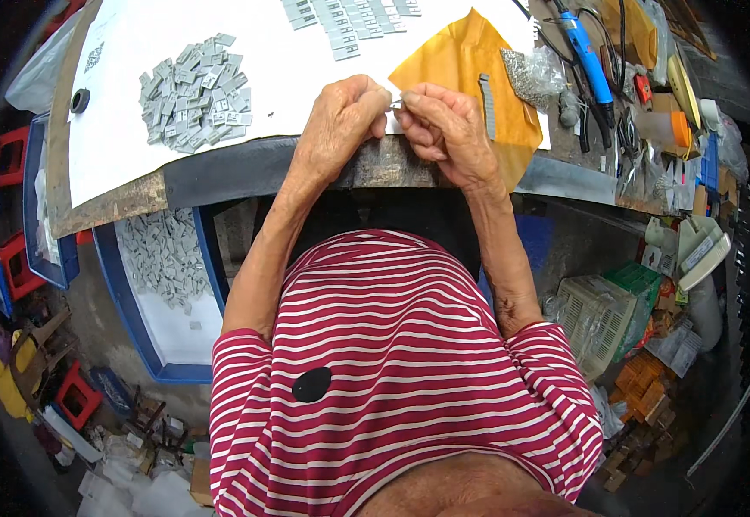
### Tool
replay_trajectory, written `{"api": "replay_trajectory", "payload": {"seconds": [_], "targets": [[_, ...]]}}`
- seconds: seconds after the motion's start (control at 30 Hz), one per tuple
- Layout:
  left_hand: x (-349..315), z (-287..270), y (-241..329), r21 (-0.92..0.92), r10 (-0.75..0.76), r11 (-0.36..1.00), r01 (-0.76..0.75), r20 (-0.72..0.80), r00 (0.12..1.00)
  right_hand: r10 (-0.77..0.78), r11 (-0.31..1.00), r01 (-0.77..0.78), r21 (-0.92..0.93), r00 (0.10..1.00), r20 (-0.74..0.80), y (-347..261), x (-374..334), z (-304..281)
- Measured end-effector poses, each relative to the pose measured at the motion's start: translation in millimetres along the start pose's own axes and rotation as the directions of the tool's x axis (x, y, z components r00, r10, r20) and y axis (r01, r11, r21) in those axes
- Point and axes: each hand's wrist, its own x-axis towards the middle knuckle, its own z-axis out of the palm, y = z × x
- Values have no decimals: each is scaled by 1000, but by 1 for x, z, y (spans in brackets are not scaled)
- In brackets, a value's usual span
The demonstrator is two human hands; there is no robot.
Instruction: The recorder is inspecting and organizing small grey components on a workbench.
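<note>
left hand (330, 129) and right hand (454, 131) pinch 1 small piece (395, 102); 1 grey heap (196, 96) on the table (121, 201).

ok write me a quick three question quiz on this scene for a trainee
1. True or false: the fingertips of the left hand and the right hand are close together.
2. Which lies to the right of the right hand?
A) the loose heap on the white sheet
B) the blue-bodied tool
C) the black ring
3. Fill in: the tray of grey pieces below the table has ____ walls.

Key: 1 true; 2 B; 3 blue.
</note>
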Motion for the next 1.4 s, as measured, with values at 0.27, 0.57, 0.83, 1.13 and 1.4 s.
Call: {"api": "replay_trajectory", "payload": {"seconds": [0.27,0.57,0.83,1.13,1.4], "targets": [[3,0,1,28,-5,1000,4,27,1000,7,999,-7,34,1000,20,2,3,-4],[6,1,-6,7,-5,1000,5,38,999,12,1000,-11,-9,1000,23,2,5,-7],[4,0,-7,55,52,997,-55,58,997,11,1000,-10,-9,999,37,1,6,-9],[3,2,-4,112,51,992,-56,43,998,17,996,-17,-87,1000,-7,0,5,-6],[-1,9,-2,273,200,942,-198,21,980,20,980,-26,-196,999,-34,-5,1,-8]]}}
